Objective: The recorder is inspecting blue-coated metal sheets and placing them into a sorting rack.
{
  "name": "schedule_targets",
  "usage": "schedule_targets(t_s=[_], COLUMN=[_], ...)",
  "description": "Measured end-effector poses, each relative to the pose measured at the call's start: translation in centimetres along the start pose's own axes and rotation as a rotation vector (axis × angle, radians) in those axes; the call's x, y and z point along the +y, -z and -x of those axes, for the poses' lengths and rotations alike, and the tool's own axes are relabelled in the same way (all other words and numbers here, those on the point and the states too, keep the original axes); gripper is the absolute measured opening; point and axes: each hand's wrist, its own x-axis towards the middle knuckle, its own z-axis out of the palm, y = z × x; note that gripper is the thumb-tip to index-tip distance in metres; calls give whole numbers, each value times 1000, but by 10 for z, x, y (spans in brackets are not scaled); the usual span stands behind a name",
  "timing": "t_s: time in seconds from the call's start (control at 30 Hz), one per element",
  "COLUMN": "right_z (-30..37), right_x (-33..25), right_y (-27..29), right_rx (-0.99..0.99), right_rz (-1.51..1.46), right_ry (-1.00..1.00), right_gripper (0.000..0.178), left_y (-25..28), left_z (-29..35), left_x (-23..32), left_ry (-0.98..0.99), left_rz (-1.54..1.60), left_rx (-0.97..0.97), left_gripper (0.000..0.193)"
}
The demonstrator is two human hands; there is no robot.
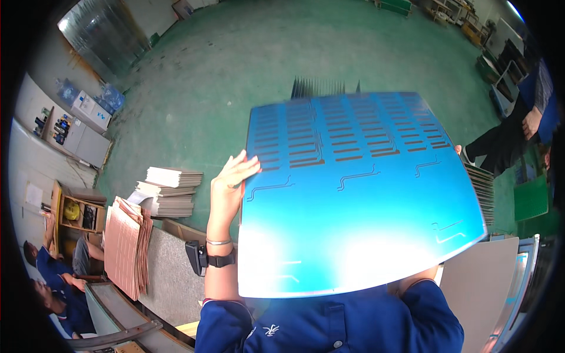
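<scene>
In front of my chest is a large blue sheet panel (347,206), glossy, with bright glare over its near half. Rows of narrow slots run across its far part, and thin stepped lines mark the middle and near corners. My left hand (234,173) holds the panel's left edge, its fingers laid over the rim. At the right edge only a bit of my right hand (458,149) shows; the panel hides the rest. A dark band with a black device (198,257) is strapped to my left wrist.
Stacked brownish sheets (125,247) lean on a grey-topped bench (170,267) at the left, with paler stacks (170,191) behind. Beyond the panel stands a dark finned rack (318,88). One person (532,120) is at the far right; co-workers (59,282) sit lower left.
</scene>
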Motion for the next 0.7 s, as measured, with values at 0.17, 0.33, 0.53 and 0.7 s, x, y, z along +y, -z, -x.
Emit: schedule_targets(t_s=[0.17, 0.33, 0.53, 0.7], right_z=[1, 5, -1, 7], right_x=[24, 21, 15, 8], right_y=[-6, -14, -21, -19], right_rx=[58, 61, 37, 23], right_rz=[-40, -65, -153, -120], right_ry=[-19, -12, -6, 28], right_gripper=[41, 42, 43, 44], left_y=[-21, -38, -43, -49], left_z=[4, 12, 28, 31], left_x=[6, -5, -14, 1], left_ry=[363, 511, 690, 768], left_rz=[421, 847, 1594, 1631], left_rx=[244, 37, -19, -19], left_gripper=[52, 40, 30, 39])
